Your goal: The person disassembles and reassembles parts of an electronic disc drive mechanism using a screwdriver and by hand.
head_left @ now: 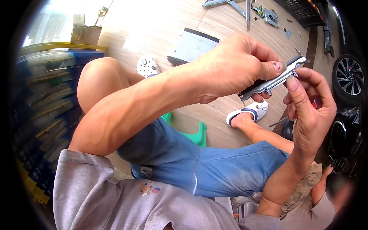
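A narrow silver metal part with a black strip [274, 81] is held up at right of centre, tilted upward to the right. My left hand [243, 63] pinches it between thumb and fingers along its upper side. The thumb and index fingertip of my right hand [308, 99] close on its lower right edge, near a small metal tab. Something red shows between the curled fingers of my right hand, too hidden to name. Below the hands, a thin grey rod [278, 122] shows beside the right wrist; whether the hand holds it is unclear.
A flat silver case [195, 45] lies on the floor, with metal brackets [230, 4] and a circuit board [270, 17] beyond. A green stool [199, 135] stands between my legs. Blue racks [50, 92] fill the left; a car wheel [349, 74] and another person [314, 207] are at right.
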Demonstrator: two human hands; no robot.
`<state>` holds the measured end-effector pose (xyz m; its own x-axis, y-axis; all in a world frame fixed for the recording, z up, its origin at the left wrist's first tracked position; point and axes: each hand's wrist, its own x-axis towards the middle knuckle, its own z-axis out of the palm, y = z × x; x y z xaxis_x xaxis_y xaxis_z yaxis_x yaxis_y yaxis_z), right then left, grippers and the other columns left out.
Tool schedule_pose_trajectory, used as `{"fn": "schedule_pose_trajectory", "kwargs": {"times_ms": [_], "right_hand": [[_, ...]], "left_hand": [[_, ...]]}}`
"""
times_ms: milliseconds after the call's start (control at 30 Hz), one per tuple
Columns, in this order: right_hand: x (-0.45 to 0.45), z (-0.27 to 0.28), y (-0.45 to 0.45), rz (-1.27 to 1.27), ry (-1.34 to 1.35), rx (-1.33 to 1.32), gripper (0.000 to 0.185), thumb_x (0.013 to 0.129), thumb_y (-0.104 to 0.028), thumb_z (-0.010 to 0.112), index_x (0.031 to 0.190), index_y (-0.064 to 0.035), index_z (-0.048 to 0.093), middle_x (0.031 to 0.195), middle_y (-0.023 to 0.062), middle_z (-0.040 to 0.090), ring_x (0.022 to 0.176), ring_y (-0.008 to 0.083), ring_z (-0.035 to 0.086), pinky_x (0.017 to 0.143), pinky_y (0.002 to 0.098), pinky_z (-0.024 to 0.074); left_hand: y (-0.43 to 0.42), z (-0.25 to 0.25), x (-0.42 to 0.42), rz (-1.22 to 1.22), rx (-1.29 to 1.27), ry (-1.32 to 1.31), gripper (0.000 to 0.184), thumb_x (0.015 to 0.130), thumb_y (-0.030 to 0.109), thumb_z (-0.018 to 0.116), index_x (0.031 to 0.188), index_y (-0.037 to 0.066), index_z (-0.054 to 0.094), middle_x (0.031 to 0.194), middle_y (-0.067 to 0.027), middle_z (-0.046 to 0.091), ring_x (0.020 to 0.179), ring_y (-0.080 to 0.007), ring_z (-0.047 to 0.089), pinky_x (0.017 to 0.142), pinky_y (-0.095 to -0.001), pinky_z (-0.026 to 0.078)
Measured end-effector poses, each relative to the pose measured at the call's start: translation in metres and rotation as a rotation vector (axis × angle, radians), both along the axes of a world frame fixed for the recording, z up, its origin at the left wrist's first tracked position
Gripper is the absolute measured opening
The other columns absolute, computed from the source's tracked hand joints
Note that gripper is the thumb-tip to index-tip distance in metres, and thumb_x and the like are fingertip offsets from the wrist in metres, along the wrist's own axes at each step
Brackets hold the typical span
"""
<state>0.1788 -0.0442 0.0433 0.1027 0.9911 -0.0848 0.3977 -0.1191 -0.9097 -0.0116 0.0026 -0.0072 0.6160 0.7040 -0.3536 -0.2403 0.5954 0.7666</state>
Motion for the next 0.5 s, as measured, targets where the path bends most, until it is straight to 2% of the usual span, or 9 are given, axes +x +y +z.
{"fn": "schedule_pose_trajectory", "kwargs": {"times_ms": [133,267,367,500], "right_hand": [[0.0003,-0.0008,0.0007,-0.009,-0.020,-0.001,0.024,0.093,-0.008,0.076,0.112,0.0022,0.067,0.081,0.0023,0.066,0.063,0.0053,0.060,0.046,0.0155,0.0357],[-0.0007,0.0016,0.0012,-0.020,0.016,-0.020,0.026,0.089,-0.010,0.081,0.107,0.0008,0.068,0.084,0.0031,0.071,0.066,0.0048,0.060,0.051,0.0167,0.0379],[-0.0022,-0.0001,0.0018,-0.029,0.004,-0.011,0.024,0.090,-0.010,0.080,0.108,0.0010,0.067,0.081,0.0025,0.068,0.063,0.0049,0.059,0.049,0.0164,0.0366],[-0.0033,-0.0016,0.0031,-0.032,-0.017,-0.003,0.023,0.094,-0.013,0.076,0.110,0.0015,0.067,0.075,0.0018,0.064,0.059,0.0049,0.058,0.045,0.0158,0.0343]], "left_hand": [[-0.0004,-0.0008,0.0013,-0.008,-0.007,0.004,0.028,0.099,0.027,0.071,0.110,0.002,0.073,0.086,-0.0033,0.073,0.069,-0.0087,0.068,0.063,-0.0230,0.056],[-0.0002,-0.0009,0.0015,-0.003,-0.014,0.009,0.028,0.099,0.027,0.071,0.111,0.001,0.073,0.087,-0.0036,0.073,0.069,-0.0090,0.068,0.063,-0.0231,0.056],[-0.0014,0.0048,0.0034,0.057,-0.038,0.005,0.022,0.100,0.014,0.067,0.105,-0.007,0.071,0.080,-0.0090,0.069,0.060,-0.0123,0.062,0.055,-0.0265,0.052],[-0.0009,0.0076,0.0016,0.066,-0.033,0.020,0.022,0.100,0.014,0.067,0.105,-0.007,0.071,0.080,-0.0092,0.069,0.062,-0.0125,0.063,0.056,-0.0272,0.052]]}}
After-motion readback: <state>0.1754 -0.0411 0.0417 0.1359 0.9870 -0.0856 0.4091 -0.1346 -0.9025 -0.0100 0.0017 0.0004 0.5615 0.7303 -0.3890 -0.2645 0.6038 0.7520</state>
